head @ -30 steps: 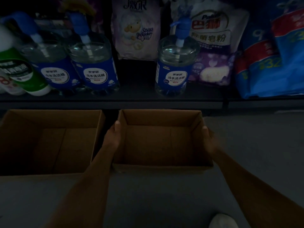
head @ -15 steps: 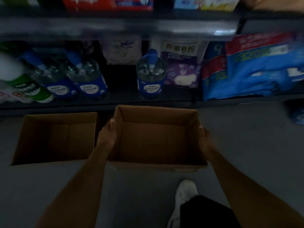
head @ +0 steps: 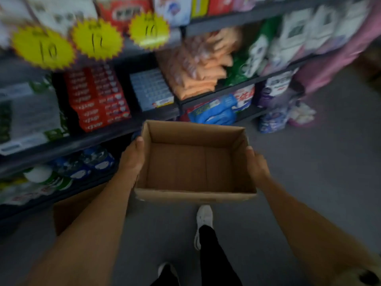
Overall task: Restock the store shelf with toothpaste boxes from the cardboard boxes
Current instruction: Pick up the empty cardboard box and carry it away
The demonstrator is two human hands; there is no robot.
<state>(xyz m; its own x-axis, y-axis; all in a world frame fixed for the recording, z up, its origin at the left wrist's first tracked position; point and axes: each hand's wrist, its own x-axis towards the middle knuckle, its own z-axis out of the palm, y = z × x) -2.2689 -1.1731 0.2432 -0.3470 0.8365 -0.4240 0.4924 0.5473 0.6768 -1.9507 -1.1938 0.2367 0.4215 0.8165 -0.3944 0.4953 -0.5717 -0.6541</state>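
Observation:
I carry an empty brown cardboard box (head: 193,195) in front of me, lifted off the floor. My left hand (head: 132,159) grips its left wall and my right hand (head: 256,166) grips its right wall. On the shelf to the upper left stand stacked red toothpaste boxes (head: 97,100), with a stack of light blue toothpaste boxes (head: 151,90) beside them. A second cardboard box (head: 76,205) sits on the floor under my left forearm, mostly hidden.
Dark shelving (head: 86,135) runs along the left and back, with yellow price tags (head: 43,46), blue-labelled bottles (head: 82,164), orange packs (head: 198,65) and bagged goods (head: 274,112). Grey floor (head: 309,182) lies to the right. My white shoe (head: 204,217) steps forward below the box.
The box has been lifted from the floor with both hands on its side walls. My view has risen and swung right, bringing the toothpaste shelf into sight.

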